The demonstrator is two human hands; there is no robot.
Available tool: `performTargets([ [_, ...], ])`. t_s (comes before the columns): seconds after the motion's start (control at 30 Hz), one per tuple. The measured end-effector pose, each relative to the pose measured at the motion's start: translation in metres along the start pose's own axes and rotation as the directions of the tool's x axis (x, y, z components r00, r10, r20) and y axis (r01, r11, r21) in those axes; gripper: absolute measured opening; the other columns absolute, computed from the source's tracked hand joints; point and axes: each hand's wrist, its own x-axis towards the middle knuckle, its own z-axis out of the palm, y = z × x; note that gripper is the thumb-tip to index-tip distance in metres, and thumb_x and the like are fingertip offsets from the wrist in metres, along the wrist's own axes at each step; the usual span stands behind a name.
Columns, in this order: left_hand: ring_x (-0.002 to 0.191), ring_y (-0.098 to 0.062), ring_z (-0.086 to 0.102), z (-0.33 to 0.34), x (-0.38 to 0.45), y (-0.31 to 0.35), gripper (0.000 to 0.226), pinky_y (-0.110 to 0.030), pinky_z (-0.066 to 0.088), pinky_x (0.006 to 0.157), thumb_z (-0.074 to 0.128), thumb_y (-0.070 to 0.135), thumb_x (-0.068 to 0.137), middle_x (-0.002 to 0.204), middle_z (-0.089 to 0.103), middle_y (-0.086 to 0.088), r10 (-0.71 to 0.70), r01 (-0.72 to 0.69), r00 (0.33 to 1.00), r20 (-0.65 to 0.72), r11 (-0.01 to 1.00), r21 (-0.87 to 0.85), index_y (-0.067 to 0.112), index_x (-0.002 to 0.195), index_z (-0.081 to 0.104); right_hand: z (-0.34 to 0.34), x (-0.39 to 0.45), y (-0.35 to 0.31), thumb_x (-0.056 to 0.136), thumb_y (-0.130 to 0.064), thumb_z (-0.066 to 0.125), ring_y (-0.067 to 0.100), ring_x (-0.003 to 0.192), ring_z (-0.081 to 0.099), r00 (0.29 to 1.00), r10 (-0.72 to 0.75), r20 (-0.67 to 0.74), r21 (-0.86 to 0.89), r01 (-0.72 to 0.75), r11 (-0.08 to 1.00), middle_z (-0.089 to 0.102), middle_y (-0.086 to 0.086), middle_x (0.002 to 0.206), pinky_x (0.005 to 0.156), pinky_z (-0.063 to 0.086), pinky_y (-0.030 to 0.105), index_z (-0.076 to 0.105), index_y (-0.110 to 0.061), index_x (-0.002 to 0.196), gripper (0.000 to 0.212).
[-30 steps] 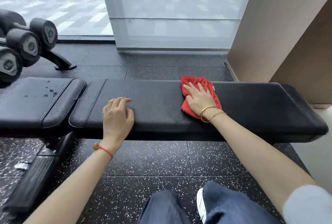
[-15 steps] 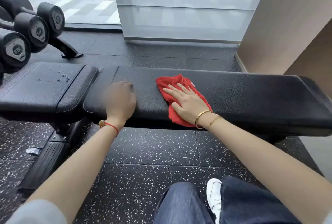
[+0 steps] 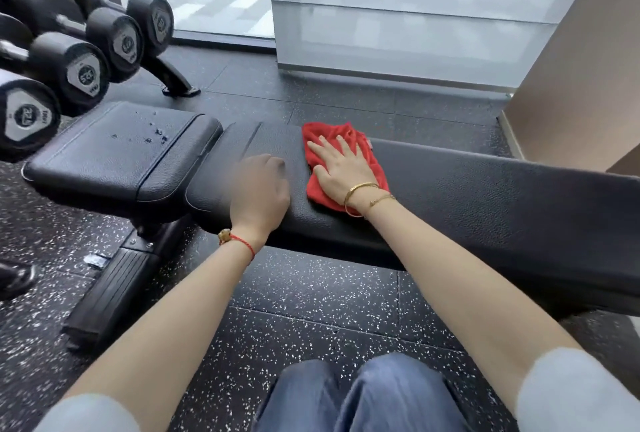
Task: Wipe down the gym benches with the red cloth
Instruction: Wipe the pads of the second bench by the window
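A black padded gym bench [image 3: 485,196] runs across the view, with a separate seat pad [image 3: 114,151] at its left end. Small specks lie on the seat pad. The red cloth [image 3: 374,168] lies flat on the long pad near its left end. My right hand [image 3: 341,171] presses palm-down on the cloth with fingers spread. Just left of the cloth, my left hand [image 3: 259,189] rests on the pad's front edge, fingers curled and blurred, holding nothing.
A rack of black dumbbells [image 3: 79,60] stands at the left, its foot [image 3: 176,85] on the speckled rubber floor [image 3: 311,310]. A frosted glass panel [image 3: 415,15] and a beige wall [image 3: 581,67] stand behind the bench. My knees [image 3: 363,397] are below.
My right hand has slid the red cloth leftward along the long pad, close to my left hand. The view has shifted to show more of the dumbbell rack.
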Motion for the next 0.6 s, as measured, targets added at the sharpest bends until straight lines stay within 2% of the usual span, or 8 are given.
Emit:
performTargets([
  [0.13, 0.123, -0.021, 0.052, -0.001, 0.000, -0.004, 0.038, -0.044, 0.031, 0.113, 0.047, 0.024, 0.084, 0.126, 0.063, 0.002, 0.026, -0.026, 0.999, -0.029, 1.000, -0.005, 0.021, 0.117, 0.065, 0.005, -0.016, -0.001, 0.097, -0.035, 0.034, 0.020, 0.150, 0.003, 0.988, -0.154, -0.024, 0.009, 0.154, 0.988, 0.013, -0.010, 0.161, 0.121, -0.007, 0.044, 0.020, -0.035, 0.152, 0.056],
  [0.23, 0.124, -0.018, 0.052, -0.003, 0.001, -0.005, 0.039, -0.045, 0.032, 0.112, 0.046, 0.024, 0.083, 0.127, 0.063, 0.005, 0.027, -0.027, 0.999, -0.021, 1.000, -0.003, 0.022, 0.117, 0.065, 0.002, -0.032, 0.019, 0.096, -0.033, 0.038, 0.020, 0.150, 0.006, 0.971, -0.237, -0.036, 0.021, 0.238, 0.971, 0.017, -0.010, 0.160, 0.122, -0.003, 0.042, 0.022, -0.035, 0.151, 0.057],
  [0.33, 0.125, -0.017, 0.051, -0.006, 0.002, -0.003, 0.039, -0.043, 0.032, 0.111, 0.046, 0.024, 0.084, 0.127, 0.062, 0.006, 0.018, -0.018, 1.000, -0.004, 1.000, 0.006, 0.023, 0.118, 0.065, -0.002, -0.027, 0.034, 0.097, -0.033, 0.038, 0.020, 0.150, 0.006, 0.980, -0.196, -0.037, 0.037, 0.197, 0.980, 0.018, -0.011, 0.160, 0.122, 0.000, 0.041, 0.023, -0.035, 0.151, 0.056],
  [0.5, 0.127, -0.017, 0.050, -0.008, 0.002, -0.002, 0.039, -0.042, 0.029, 0.113, 0.047, 0.021, 0.086, 0.130, 0.060, 0.006, 0.009, -0.009, 0.999, 0.036, 1.000, 0.005, 0.022, 0.122, 0.063, -0.001, 0.016, 0.023, 0.097, -0.036, 0.034, 0.023, 0.150, 0.006, 0.998, -0.035, -0.059, 0.000, 0.035, 0.999, 0.015, -0.008, 0.161, 0.121, -0.001, 0.045, 0.021, -0.032, 0.152, 0.056],
  [0.6, 0.126, -0.016, 0.050, -0.007, 0.002, -0.002, 0.039, -0.041, 0.028, 0.113, 0.048, 0.021, 0.086, 0.130, 0.060, 0.007, 0.010, -0.010, 1.000, 0.022, 1.000, 0.001, 0.023, 0.122, 0.063, 0.000, 0.040, 0.004, 0.099, -0.037, 0.031, 0.024, 0.150, 0.004, 0.999, -0.039, -0.029, -0.015, 0.038, 0.999, 0.012, -0.006, 0.162, 0.121, -0.001, 0.046, 0.018, -0.031, 0.153, 0.056],
])
